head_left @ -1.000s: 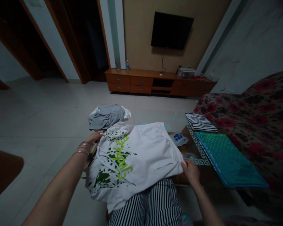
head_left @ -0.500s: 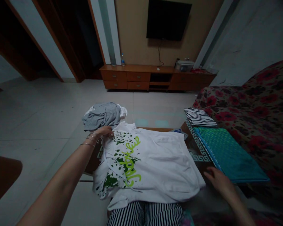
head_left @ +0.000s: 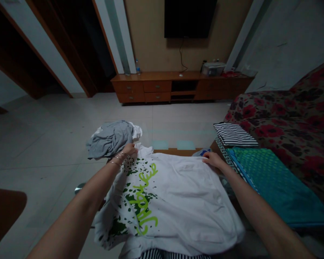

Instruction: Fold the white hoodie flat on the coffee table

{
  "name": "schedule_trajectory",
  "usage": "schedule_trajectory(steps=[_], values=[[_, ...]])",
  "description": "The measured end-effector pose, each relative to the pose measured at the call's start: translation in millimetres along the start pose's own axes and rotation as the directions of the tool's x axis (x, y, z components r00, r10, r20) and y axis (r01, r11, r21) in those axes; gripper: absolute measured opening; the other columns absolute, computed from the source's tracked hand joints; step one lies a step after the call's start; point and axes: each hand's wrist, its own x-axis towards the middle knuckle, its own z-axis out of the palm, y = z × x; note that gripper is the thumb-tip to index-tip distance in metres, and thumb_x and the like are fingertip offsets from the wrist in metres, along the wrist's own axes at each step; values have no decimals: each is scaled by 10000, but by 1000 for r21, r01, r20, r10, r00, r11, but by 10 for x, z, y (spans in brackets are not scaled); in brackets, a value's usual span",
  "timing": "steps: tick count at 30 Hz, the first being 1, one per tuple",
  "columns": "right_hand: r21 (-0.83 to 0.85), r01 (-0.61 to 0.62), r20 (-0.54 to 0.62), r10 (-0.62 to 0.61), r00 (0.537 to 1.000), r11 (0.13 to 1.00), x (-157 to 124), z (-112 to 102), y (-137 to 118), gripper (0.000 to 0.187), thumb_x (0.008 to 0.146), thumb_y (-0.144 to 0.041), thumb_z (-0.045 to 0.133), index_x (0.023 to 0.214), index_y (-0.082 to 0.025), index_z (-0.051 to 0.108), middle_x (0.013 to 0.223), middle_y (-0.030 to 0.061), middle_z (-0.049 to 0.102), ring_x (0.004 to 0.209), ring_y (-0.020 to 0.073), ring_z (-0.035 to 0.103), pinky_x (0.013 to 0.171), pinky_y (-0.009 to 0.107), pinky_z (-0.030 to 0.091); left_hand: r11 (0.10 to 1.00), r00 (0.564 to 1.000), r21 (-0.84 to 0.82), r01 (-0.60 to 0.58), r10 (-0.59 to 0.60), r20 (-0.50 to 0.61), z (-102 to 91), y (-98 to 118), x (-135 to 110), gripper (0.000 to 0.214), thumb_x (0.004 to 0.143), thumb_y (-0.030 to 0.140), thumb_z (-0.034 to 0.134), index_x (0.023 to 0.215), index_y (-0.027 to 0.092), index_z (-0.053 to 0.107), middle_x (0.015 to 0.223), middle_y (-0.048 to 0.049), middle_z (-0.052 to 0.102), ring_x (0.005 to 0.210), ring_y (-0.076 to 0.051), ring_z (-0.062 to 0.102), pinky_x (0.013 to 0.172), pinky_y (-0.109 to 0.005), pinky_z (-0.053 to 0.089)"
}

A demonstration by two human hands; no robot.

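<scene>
A white T-shirt [head_left: 178, 194] with green splatter and lime lettering lies spread flat on a low table, its near side reaching over my striped trousers [head_left: 175, 254]. My left hand [head_left: 130, 149], bracelets on the wrist, is closed on the shirt's far edge near the sleeve on the left. At the far right corner by the hem, my right hand [head_left: 213, 159] pinches the fabric between thumb and fingers. Just beyond my left hand sits a crumpled heap of grey clothing [head_left: 110, 138] with white cloth under it.
On the right are a folded black-and-white striped garment [head_left: 235, 134] and a folded teal-green cloth [head_left: 275, 183], beside a floral-covered sofa [head_left: 280, 108]. A wooden TV cabinet [head_left: 156, 86] stands against the far wall under a television [head_left: 190, 18]. A brown rounded edge [head_left: 7, 212] juts in at left.
My right hand has moved from beside the teal cloth, up and left, onto the shirt's far right corner. My left hand keeps its grip, and the view has shifted slightly.
</scene>
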Motion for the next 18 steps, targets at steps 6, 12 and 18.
schedule_trajectory(steps=[6, 12, 18], values=[[47, -109, -67, 112, 991, 993, 186, -209, 294, 212, 747, -313, 572, 816, -129, 650, 741, 33, 646, 670, 148, 555, 603, 233, 383, 998, 994, 68, -16, 23, -103, -49, 337, 489, 95, 657, 191, 616, 650, 97, 604, 545, 18, 479, 608, -128, 461, 590, -217, 344], [56, -242, -334, 247, 910, 969, 512, -566, 393, 293, 771, -345, 577, 947, -125, 657, 873, 72, 669, 752, 173, 569, 651, 255, 407, 991, 948, 87, -103, 125, -294, -179, 861, 937, 226, 801, 182, 536, 937, 48, 657, 877, -77, 654, 829, -164, 540, 770, -248, 396], [-323, -203, -456, 36, 889, 924, 441, -545, -35, 389, 862, -238, 492, 1225, -127, 577, 1182, 166, 613, 1084, 268, 529, 893, 367, 395, 953, 912, 261, -154, 239, -334, -11, 1041, 559, 561, 835, 231, 585, 1367, 100, 462, 1480, -192, 361, 1361, -302, 327, 1077, -437, 316]])
